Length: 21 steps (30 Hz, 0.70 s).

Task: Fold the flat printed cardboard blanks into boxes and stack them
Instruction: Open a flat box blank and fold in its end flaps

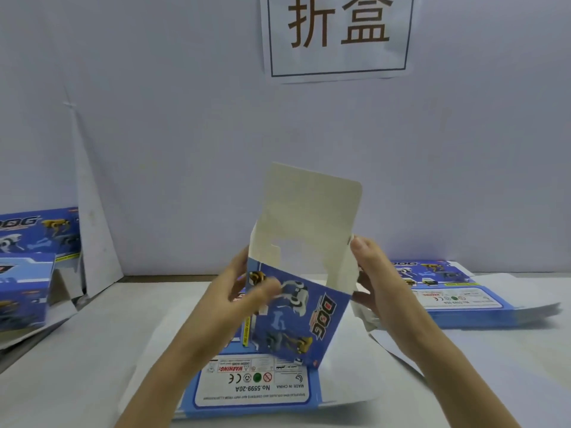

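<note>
Left hand (247,293): grips the left edge of the half-formed box (296,316); thumb on the printed front
Right hand (375,273): holds the right wall; fingers curled behind it, thumb at the upper edge
Box position: held above the table (77,350), between both hands; opened into a tube; top flap (312,211) upright, not closed; lower end hidden, cannot tell
Done: folded boxes (27,273) stacked at far left; count unclear
Remaining: flat blank (253,387) lying just under the hands; pile of blanks (457,295) at right, well apart
Judgement: probably early to midway; this box needs its flaps tucked, then stacking; more blanks wait
</note>
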{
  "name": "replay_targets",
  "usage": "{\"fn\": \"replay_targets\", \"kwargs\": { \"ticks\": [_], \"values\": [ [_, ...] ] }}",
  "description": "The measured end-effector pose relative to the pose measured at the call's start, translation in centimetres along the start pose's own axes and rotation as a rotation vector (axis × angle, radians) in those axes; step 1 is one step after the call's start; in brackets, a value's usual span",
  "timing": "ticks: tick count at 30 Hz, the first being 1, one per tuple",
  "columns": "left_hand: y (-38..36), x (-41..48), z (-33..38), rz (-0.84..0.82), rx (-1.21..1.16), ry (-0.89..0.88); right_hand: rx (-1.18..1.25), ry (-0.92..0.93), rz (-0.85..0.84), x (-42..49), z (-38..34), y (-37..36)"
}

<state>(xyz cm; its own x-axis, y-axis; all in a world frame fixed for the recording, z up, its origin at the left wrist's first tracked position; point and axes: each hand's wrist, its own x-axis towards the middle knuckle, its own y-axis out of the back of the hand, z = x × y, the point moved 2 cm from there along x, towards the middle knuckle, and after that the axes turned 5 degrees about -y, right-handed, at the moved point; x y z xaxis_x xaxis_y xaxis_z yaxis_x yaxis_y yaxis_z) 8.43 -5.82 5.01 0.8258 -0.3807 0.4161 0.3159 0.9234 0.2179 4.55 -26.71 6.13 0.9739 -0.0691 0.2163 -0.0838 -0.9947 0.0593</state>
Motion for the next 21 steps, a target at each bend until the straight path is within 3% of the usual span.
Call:
{"fn": "replay_targets", "kwargs": {
  "ticks": [2,5,12,18,21],
  "values": [
    [0.4,-0.1,0.3,0.105,-0.176,0.059,-0.004,-0.003,0.011,0.4,0.1,-0.4],
    [0.7,-0.2,0.4,0.246,-0.173,0.154,0.015,-0.003,-0.056,0.6,0.3,-1.0],
    [1.6,-0.1,0.0,0.294,-0.185,0.252,0.407,-0.083,-0.099,0.8,2.6,-0.9],
    [1.4,-0.2,-0.3,0.346,-0.228,0.285,0.366,-0.153,-0.106,0.7,4.8,-3.5],
    [1.4,-0.2,-0.2,0.393,-0.215,0.307,0.249,-0.094,-0.057,0.6,3.9,-2.9]
  ]
}}
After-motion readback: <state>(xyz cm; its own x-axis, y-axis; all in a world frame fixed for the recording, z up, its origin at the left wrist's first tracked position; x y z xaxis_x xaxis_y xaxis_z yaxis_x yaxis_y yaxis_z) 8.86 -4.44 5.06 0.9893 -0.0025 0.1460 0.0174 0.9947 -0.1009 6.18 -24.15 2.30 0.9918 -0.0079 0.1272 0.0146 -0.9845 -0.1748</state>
